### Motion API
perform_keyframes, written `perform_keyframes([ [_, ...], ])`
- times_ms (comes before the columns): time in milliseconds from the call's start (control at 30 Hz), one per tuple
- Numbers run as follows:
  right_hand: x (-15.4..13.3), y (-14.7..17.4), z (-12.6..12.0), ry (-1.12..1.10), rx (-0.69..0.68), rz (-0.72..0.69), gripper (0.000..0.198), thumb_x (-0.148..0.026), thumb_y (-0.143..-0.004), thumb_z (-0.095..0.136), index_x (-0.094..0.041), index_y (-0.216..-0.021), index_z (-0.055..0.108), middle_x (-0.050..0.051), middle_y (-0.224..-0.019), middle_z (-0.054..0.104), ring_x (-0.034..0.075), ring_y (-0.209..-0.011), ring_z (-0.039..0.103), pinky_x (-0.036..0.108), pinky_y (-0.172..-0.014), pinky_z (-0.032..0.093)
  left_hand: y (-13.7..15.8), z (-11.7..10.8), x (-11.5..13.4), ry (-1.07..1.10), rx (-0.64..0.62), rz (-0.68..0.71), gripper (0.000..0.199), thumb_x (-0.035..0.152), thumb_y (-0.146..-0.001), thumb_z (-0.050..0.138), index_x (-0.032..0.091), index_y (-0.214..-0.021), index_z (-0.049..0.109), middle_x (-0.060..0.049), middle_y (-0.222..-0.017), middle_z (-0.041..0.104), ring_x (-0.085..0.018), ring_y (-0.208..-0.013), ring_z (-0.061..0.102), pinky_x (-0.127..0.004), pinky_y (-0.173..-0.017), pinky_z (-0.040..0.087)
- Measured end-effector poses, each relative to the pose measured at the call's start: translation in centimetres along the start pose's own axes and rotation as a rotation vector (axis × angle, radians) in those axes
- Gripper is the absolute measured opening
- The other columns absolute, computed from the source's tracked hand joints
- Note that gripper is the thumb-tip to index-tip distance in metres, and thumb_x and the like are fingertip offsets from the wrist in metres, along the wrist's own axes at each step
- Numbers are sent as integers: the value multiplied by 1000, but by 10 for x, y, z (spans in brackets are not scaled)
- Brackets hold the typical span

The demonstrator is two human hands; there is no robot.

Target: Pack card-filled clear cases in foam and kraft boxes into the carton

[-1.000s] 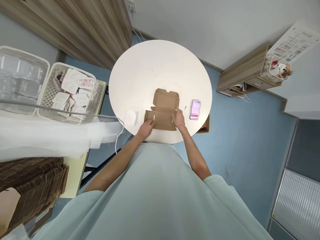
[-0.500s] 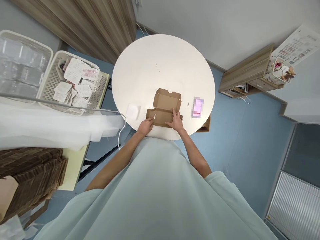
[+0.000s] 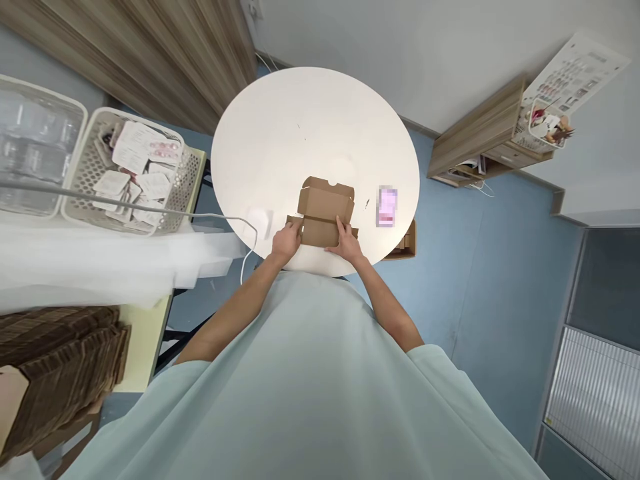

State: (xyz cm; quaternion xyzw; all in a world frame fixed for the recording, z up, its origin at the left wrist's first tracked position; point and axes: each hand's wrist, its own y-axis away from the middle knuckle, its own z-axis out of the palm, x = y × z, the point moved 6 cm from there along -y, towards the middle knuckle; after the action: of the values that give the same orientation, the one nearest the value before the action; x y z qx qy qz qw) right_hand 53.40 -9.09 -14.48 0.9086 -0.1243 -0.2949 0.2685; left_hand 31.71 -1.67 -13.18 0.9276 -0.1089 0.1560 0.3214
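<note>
A brown cardboard mailer box (image 3: 327,201), partly folded, lies near the front edge of the round white table (image 3: 310,100). Its lid panel stands open on the far side, with a notch in the far flap. At the box's left end, my left hand (image 3: 287,241) has its fingers closed on the side flap. My right hand (image 3: 349,244) grips the right end, index finger reaching inward and thumb at the front edge. A small white square item (image 3: 259,221) rests left of the box, beside my left hand. To the right lies a blurred pink-purple object (image 3: 387,207).
A white cable (image 3: 220,217) crosses from the left over the table edge. On the left stand baskets of cards (image 3: 135,173) and clear plastic packs (image 3: 35,147), white sheeting (image 3: 125,263) and stacked flat cardboard (image 3: 65,367). An open carton (image 3: 407,241) sits below the table's right edge.
My left hand has moved farther up onto the box's left flap, covering more of that end. My right hand stays at the right end. The whole view has shifted slightly.
</note>
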Motion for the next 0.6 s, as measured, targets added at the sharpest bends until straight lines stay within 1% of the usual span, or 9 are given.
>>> perform_keyframes([
  [100, -1, 1, -1, 6, 8, -7, 141, -40, -86, 97, -40, -183, -6, 22, -172, 39, 38, -133, 72, 54, -107, 65, 1, -6, 8, -65, -46, 18, 48, 16, -107, 41, 20, -147, 67, -20, -137, 72, -39, -120, 76, -49, -99, 59],
  [167, -1, 2, -1, 13, 7, -6, 141, -40, -87, 97, -41, -183, -7, 22, -172, 40, 38, -132, 72, 54, -107, 65, 4, -10, 10, -64, -43, 16, 47, 16, -108, 39, 22, -145, 68, -19, -136, 71, -38, -120, 75, -48, -97, 59],
  [267, -2, 3, -2, 27, 2, -2, 140, -40, -88, 96, -40, -183, -7, 22, -171, 41, 39, -131, 72, 53, -106, 64, 11, -19, 3, -24, 68, -32, 49, 19, -108, 41, 25, -152, 62, -18, -148, 63, -36, -122, 74, -46, -93, 61],
  [333, -3, 3, -3, 36, 2, -6, 138, -42, -90, 94, -40, -183, -7, 22, -170, 42, 39, -131, 73, 53, -106, 64, 14, -24, -6, 12, 165, -106, 52, 24, -107, 47, 23, -158, 55, -19, -157, 56, -37, -127, 71, -47, -94, 62],
  [367, -3, 3, -3, 40, 3, -7, 136, -43, -91, 93, -39, -183, -7, 23, -170, 42, 39, -130, 73, 53, -105, 64, 15, -24, -11, 31, 192, -146, 52, 28, -107, 51, 22, -158, 53, -20, -158, 55, -37, -129, 70, -48, -95, 63],
  [433, -3, 3, -4, 40, 7, -4, 134, -46, -91, 93, -39, -183, -5, 23, -170, 43, 39, -127, 75, 54, -105, 64, 15, -21, -19, 66, 184, -194, 46, 32, -106, 55, 21, -150, 59, -21, -154, 58, -38, -132, 68, -50, -99, 62],
  [500, -3, 2, -5, 34, 13, 0, 134, -48, -89, 94, -38, -184, -1, 24, -169, 43, 39, -124, 76, 54, -104, 64, 13, -16, -22, 94, 151, -197, 34, 33, -106, 55, 21, -136, 66, -20, -148, 63, -39, -132, 68, -51, -102, 61],
  [533, -2, 2, -5, 31, 15, 0, 134, -48, -89, 95, -38, -184, 1, 24, -169, 44, 39, -124, 76, 54, -104, 64, 13, -15, -23, 110, 143, -191, 29, 32, -106, 54, 22, -130, 68, -20, -145, 66, -39, -131, 69, -51, -103, 60],
  [600, -2, 2, -6, 28, 16, -2, 133, -47, -88, 96, -37, -184, 5, 24, -168, 44, 39, -123, 76, 54, -105, 64, 12, -13, -22, 155, 143, -181, 25, 31, -106, 54, 22, -125, 68, -19, -140, 71, -37, -127, 71, -50, -104, 58],
])
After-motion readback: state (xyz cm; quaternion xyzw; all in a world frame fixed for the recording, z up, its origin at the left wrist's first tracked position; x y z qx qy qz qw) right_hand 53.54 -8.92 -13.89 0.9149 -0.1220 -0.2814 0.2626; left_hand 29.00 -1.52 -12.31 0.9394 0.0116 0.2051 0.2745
